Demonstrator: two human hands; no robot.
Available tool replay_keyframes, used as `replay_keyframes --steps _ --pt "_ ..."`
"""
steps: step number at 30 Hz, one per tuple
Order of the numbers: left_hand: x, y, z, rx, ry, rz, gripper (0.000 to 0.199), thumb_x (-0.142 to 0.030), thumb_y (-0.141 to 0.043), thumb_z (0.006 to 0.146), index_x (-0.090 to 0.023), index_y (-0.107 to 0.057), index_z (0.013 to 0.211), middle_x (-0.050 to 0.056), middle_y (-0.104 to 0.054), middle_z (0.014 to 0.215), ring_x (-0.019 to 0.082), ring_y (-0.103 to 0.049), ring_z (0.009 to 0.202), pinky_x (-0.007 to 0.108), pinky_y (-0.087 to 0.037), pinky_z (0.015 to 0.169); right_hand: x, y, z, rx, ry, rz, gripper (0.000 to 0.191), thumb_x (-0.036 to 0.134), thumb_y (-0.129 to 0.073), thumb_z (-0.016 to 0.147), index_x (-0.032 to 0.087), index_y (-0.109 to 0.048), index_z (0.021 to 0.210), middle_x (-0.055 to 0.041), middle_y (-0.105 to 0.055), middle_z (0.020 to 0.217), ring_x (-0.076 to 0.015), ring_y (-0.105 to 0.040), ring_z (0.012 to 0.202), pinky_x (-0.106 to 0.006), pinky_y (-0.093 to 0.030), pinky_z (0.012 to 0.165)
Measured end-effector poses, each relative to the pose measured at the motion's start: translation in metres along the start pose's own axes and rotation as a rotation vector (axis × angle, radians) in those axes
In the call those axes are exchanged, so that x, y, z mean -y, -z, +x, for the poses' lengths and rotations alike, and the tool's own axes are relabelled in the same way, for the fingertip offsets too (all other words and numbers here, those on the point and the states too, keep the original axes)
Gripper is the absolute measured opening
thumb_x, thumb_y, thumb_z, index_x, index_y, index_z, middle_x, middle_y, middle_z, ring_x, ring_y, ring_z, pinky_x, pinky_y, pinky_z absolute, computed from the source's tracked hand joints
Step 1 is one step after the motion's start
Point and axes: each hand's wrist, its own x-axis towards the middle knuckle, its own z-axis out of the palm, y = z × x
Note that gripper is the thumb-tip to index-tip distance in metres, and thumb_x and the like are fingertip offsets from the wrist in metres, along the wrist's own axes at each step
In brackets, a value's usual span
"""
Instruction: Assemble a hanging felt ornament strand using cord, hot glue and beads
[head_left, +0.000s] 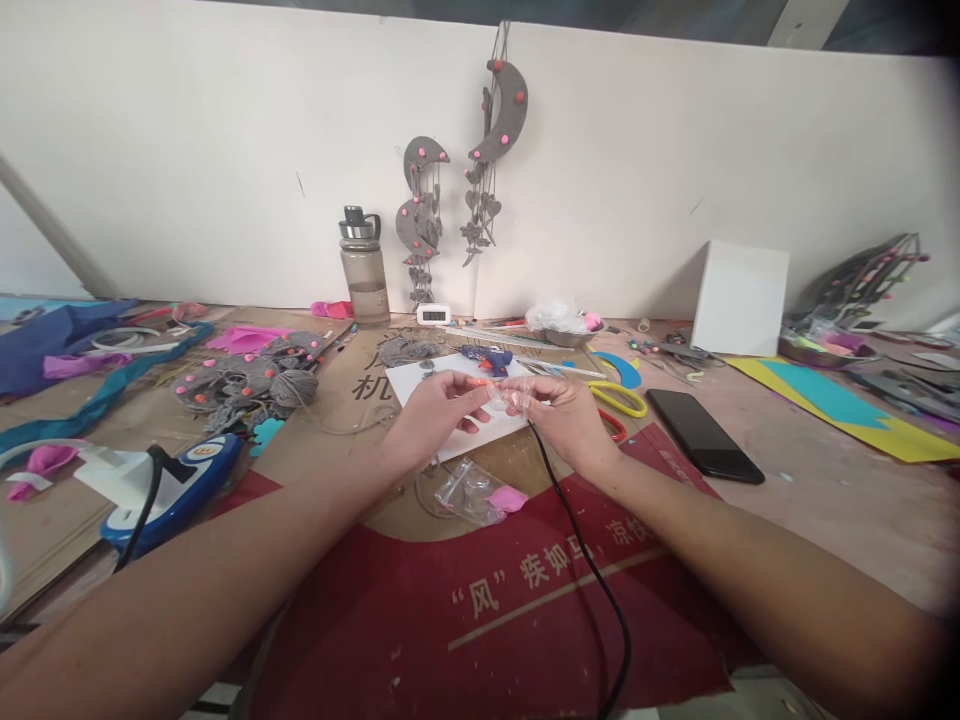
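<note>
Over a white sheet of paper [416, 385], my left hand [437, 412] and my right hand [568, 418] meet, fingertips pinched. Between them is a small clear plastic bag [516, 398] with something orange at it; the orange thing is too small to make out. Both hands appear closed on the bag. Just behind them lies a blue glue gun [487, 357]. In front, on the cardboard, rests another clear plastic bag [471, 492] with a pink piece [508, 499] at its right end. Yellow-handled scissors [619, 398] are beside my right hand.
A black phone [705, 436] lies at the right. On the left are a blue power strip [176, 495] with a white plug and a heap of grey yarn pieces [251, 385]. A water bottle [365, 270] stands by the wall. A black cable [592, 560] crosses the red cardboard.
</note>
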Motion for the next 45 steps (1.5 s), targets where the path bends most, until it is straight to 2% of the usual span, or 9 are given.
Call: replay_keyframes --steps 3,6,9,17,23,30,35,40,45 --pt "-0.002 -0.001 -0.001 -0.007 -0.077 -0.046 0.034 -0.031 -0.072 0.072 -0.016 -0.058 0.100 0.004 -0.066 0.087 0.014 -0.065 0.071 0.027 -0.052 0.062 -0.003 0.000 0.000 -0.024 -0.008 -0.008 0.018 0.034 -0.065 0.078 0.019 -0.076 0.078 -0.0023 -0.071 0.075 -0.0158 -0.062 0.073 -0.027 -0.047 0.067" --pt "-0.005 -0.001 -0.002 0.033 -0.075 0.011 0.024 -0.032 -0.070 0.074 -0.013 -0.061 0.086 0.004 -0.066 0.076 0.014 -0.065 0.067 0.026 -0.052 0.061 -0.007 -0.001 0.000 -0.059 0.016 -0.022 0.021 0.036 -0.068 0.077 0.022 -0.076 0.089 -0.0034 -0.074 0.088 -0.0188 -0.065 0.082 -0.031 -0.050 0.076" --pt "-0.008 -0.002 -0.003 0.044 -0.039 0.043 0.022 -0.030 -0.070 0.074 -0.012 -0.063 0.083 0.005 -0.068 0.075 0.013 -0.065 0.064 0.027 -0.053 0.063 -0.009 -0.002 0.000 -0.072 0.054 -0.047 0.020 0.036 -0.068 0.077 0.023 -0.077 0.091 -0.0040 -0.074 0.096 -0.0205 -0.066 0.090 -0.033 -0.049 0.082" --pt "-0.008 -0.006 -0.005 0.023 -0.048 0.136 0.016 -0.023 -0.069 0.072 -0.013 -0.061 0.081 0.002 -0.066 0.071 0.012 -0.063 0.063 0.025 -0.051 0.063 -0.003 -0.002 -0.001 -0.025 0.036 -0.086 0.021 0.039 -0.068 0.077 0.023 -0.077 0.087 -0.0029 -0.073 0.083 -0.0163 -0.061 0.075 -0.029 -0.047 0.069" --pt "-0.004 -0.003 -0.002 -0.024 -0.107 0.205 0.026 -0.024 -0.068 0.072 -0.016 -0.057 0.094 0.000 -0.065 0.077 0.010 -0.061 0.062 0.024 -0.047 0.059 -0.005 -0.005 0.000 -0.060 0.041 -0.027 0.019 0.039 -0.071 0.074 0.020 -0.074 0.074 -0.0033 -0.072 0.080 -0.0170 -0.062 0.075 -0.029 -0.047 0.070" --pt "-0.008 -0.003 -0.004 -0.123 -0.041 0.191 0.036 -0.024 -0.070 0.069 -0.017 -0.050 0.099 0.001 -0.066 0.074 0.012 -0.061 0.059 0.024 -0.046 0.057 -0.012 -0.003 0.002 -0.108 0.012 -0.020 0.015 0.035 -0.071 0.073 0.020 -0.073 0.074 -0.0035 -0.073 0.084 -0.0189 -0.064 0.080 -0.031 -0.048 0.074" --pt "-0.002 -0.002 -0.001 -0.135 -0.063 0.201 0.028 -0.027 -0.069 0.070 -0.016 -0.055 0.091 0.002 -0.066 0.077 0.012 -0.062 0.061 0.025 -0.047 0.059 -0.013 -0.003 0.002 -0.126 0.039 -0.070 0.014 0.034 -0.070 0.075 0.020 -0.075 0.076 -0.0040 -0.073 0.086 -0.0196 -0.065 0.082 -0.031 -0.049 0.074" --pt "0.003 -0.003 -0.001 -0.133 -0.173 0.277 0.017 -0.026 -0.066 0.071 -0.017 -0.060 0.084 0.003 -0.066 0.079 0.013 -0.062 0.068 0.025 -0.049 0.064 -0.012 -0.005 0.001 -0.099 0.031 -0.083 0.023 0.038 -0.072 0.074 0.022 -0.077 0.090 -0.0040 -0.074 0.089 -0.0204 -0.065 0.084 -0.032 -0.050 0.076" --pt "0.003 -0.007 -0.003 -0.117 -0.240 0.373 0.012 -0.024 -0.063 0.071 -0.018 -0.061 0.082 0.001 -0.066 0.076 0.012 -0.060 0.067 0.024 -0.046 0.064 -0.009 -0.006 0.000 -0.062 0.047 -0.081 0.020 0.037 -0.071 0.075 0.023 -0.077 0.088 -0.0024 -0.073 0.087 -0.0188 -0.064 0.082 -0.031 -0.049 0.077"
